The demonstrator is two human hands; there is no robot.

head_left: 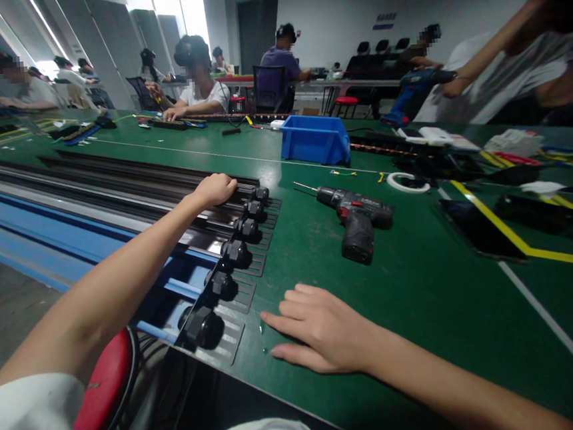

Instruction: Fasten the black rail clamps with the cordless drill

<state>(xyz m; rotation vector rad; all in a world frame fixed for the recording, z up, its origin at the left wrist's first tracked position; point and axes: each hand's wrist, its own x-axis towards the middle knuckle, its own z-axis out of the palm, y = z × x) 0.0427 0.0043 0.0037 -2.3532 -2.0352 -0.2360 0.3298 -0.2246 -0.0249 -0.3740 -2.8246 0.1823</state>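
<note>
Rails (pixel 133 178) left of the drill (pixel 357 214) are looking stiff, likely needing mid-length support; left hand (pixel 216 189) is hiding its grip, right hand (pixel 321 329) gaping.

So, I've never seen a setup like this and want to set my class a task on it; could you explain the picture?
There is no robot: a person works bare-handed, seen in a single picture from a head-worn camera looking forward and down. The left hand rests on long dark rails with black cable glands at their ends. The right hand is low over the green tabletop, thumb and forefinger spread beside small shiny pieces, too small to identify; it appears to hold nothing. Also on the tabletop are a cordless drill, a blue bin and a white ring.
</note>
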